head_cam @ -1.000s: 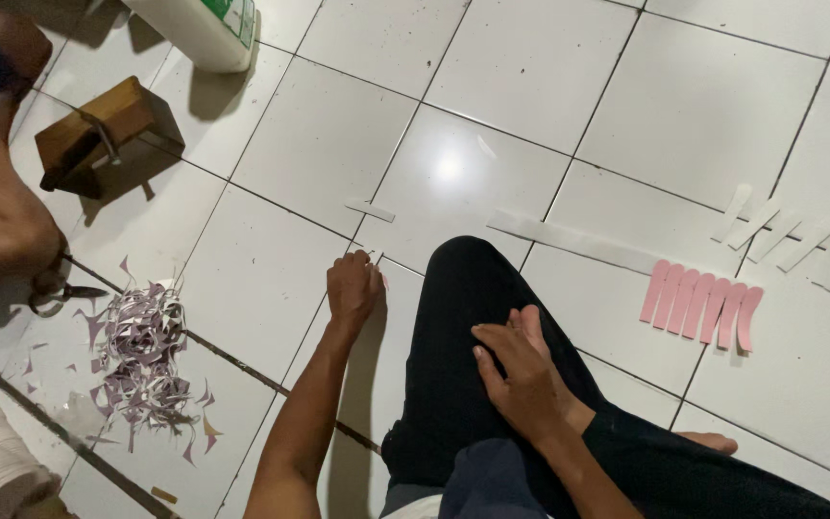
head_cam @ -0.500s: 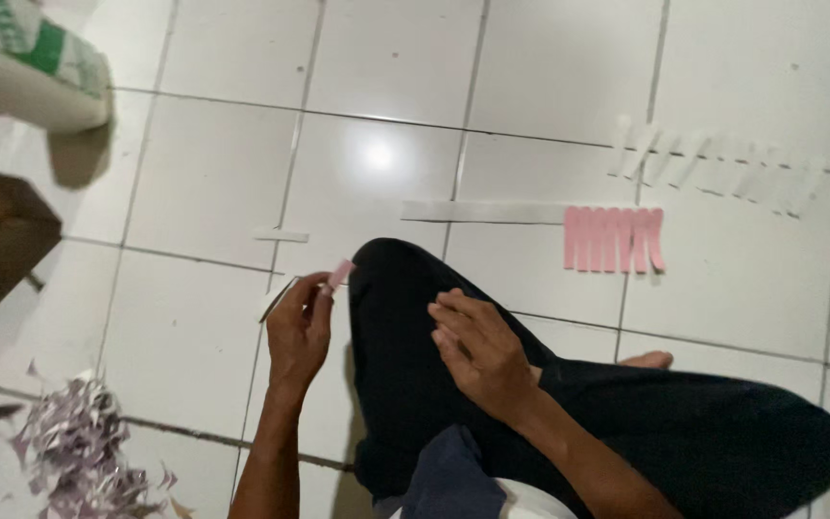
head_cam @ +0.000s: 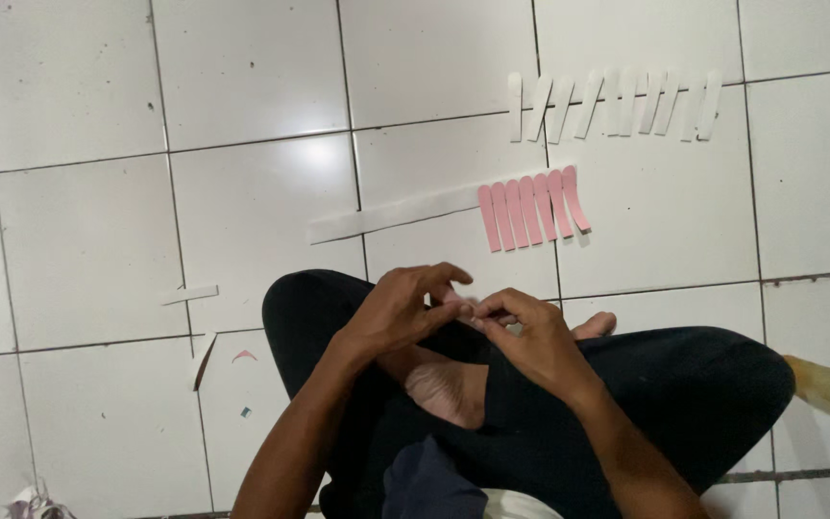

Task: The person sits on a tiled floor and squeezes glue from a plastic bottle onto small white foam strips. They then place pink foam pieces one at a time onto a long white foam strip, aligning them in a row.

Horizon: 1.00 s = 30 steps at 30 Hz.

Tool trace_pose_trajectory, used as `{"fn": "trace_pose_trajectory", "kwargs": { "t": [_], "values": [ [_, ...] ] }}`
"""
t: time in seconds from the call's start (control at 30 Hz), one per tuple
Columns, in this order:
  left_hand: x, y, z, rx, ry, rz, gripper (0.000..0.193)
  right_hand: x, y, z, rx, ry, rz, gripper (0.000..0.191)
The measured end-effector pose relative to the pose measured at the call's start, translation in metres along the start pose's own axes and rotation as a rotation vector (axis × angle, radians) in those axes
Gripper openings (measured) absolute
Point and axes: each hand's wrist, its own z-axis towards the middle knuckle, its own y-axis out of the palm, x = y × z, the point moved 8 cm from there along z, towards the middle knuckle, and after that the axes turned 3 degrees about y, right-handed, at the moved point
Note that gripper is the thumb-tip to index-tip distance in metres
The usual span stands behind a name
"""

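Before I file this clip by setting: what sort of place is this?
Probably a room floor used as a craft spot: white floor tiles, a row of pink paper strips, white paper strips, and a person sitting cross-legged, both hands together.

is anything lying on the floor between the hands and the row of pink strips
Nothing visible. Both hands, left hand and right hand, meet over the crossed legs, fingertips pinched together on something too small to make out. Between them and the pink paper strips is only bare tile; the long white strip lies off to the left.
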Motion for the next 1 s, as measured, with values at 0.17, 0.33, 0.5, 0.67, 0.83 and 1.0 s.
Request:
{"fn": "trace_pose_trajectory", "kwargs": {
  "t": [0.17,0.33,0.5,0.67,0.83,1.0],
  "values": [
    [-0.043,-0.01,0.051,0.318,0.055,0.177,0.049,0.056,-0.024,0.051,0.19,0.162,0.103,0.019],
    [-0.078,0.028,0.079,0.324,0.124,0.453,0.05,0.102,-0.017,0.096,0.216,0.329,0.188,0.02],
    [-0.097,0.039,0.084,0.266,0.098,0.501,0.05,0.129,0.0,0.108,0.206,0.375,0.287,0.02],
    [-0.091,0.036,0.086,0.297,0.082,0.541,0.045,0.137,0.012,0.11,0.185,0.328,0.35,0.02],
    [-0.09,0.034,0.088,0.284,0.063,0.552,0.048,0.139,0.011,0.112,0.184,0.351,0.352,0.02],
    [-0.087,0.032,0.089,0.283,0.053,0.534,0.046,0.14,0.011,0.114,0.184,0.369,0.425,0.019]
  ]
}}
